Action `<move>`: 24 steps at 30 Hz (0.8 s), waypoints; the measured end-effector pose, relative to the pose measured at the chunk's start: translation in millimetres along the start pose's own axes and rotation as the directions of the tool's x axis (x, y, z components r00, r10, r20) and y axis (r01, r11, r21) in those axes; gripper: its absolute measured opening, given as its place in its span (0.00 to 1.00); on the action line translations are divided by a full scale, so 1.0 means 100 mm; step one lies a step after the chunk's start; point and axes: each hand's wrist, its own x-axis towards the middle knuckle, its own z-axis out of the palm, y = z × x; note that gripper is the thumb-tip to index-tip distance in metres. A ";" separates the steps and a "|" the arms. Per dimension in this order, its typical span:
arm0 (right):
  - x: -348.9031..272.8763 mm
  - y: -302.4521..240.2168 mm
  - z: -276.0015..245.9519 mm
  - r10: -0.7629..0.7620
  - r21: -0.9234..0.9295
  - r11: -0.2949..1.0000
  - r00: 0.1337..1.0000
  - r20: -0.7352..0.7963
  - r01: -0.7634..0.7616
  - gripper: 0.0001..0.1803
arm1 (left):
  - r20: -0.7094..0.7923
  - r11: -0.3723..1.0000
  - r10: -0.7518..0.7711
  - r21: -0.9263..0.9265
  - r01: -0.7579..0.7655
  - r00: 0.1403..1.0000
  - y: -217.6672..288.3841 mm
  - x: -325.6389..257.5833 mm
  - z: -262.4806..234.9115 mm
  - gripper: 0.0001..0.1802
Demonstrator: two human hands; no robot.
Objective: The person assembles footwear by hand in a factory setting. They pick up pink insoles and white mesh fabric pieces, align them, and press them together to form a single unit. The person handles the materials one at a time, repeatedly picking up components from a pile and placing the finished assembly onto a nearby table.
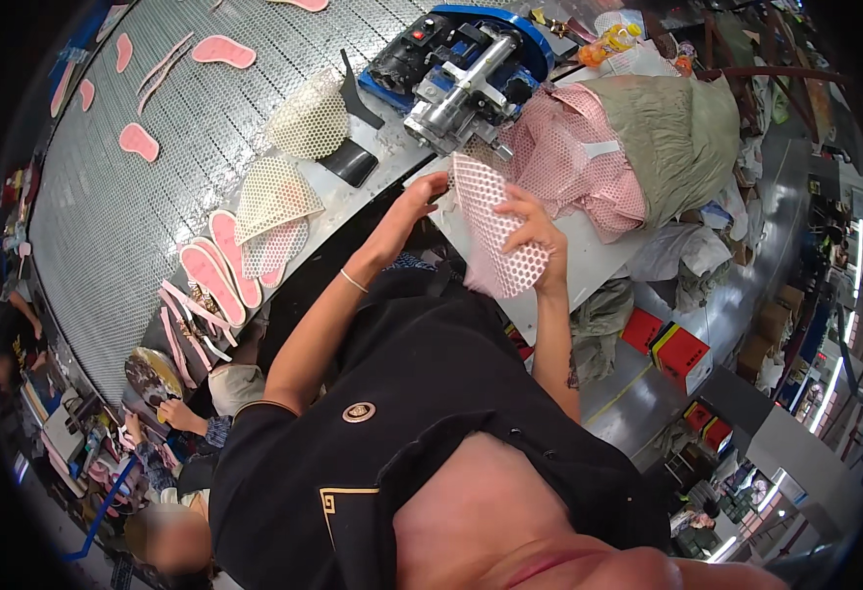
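The right hand is clamped on a curved, pink-and-white perforated mesh piece, with its fingers spread across the face; the piece is held tilted in front of the black-clad torso, above the edge of a pale grey worktop. The left hand is raised with its fingers extended and its grip unclosed; the fingertips lie just beside the upper left edge of the piece, and contact cannot be determined. Directly beyond the hands stands 1 sewing-type machine with a blue base and a bare metal arm. To its right lies a heap of pink mesh fabric, adjoining a bunched olive-grey cloth. To the left, 2 stacks of cream honeycomb-mesh pieces rest near a glossy black curved plate. Pink sole-shaped pieces overlap beside the nearer stack, next to a bundle of pink and white strips. More sole-shaped pieces are scattered on a broad, grey, textured metallic surface. At lower left, 1 co-worker's hand is visible.
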 end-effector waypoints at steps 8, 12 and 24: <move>-0.01 0.05 0.16 0.258 0.574 0.797 0.966 -0.038 -0.190 0.23 | -0.122 0.999 -0.043 -0.038 0.039 0.992 -0.05 0.11 0.14 0.15; -0.29 0.25 0.16 0.461 0.758 0.579 0.888 -0.001 -0.300 0.43 | -0.180 0.979 0.115 0.187 -0.080 0.977 -0.06 0.19 0.15 0.15; -0.31 0.43 0.27 0.534 0.340 0.828 0.810 -0.242 -0.445 0.16 | -0.366 0.950 0.108 0.313 0.013 0.924 -0.23 0.45 -0.05 0.18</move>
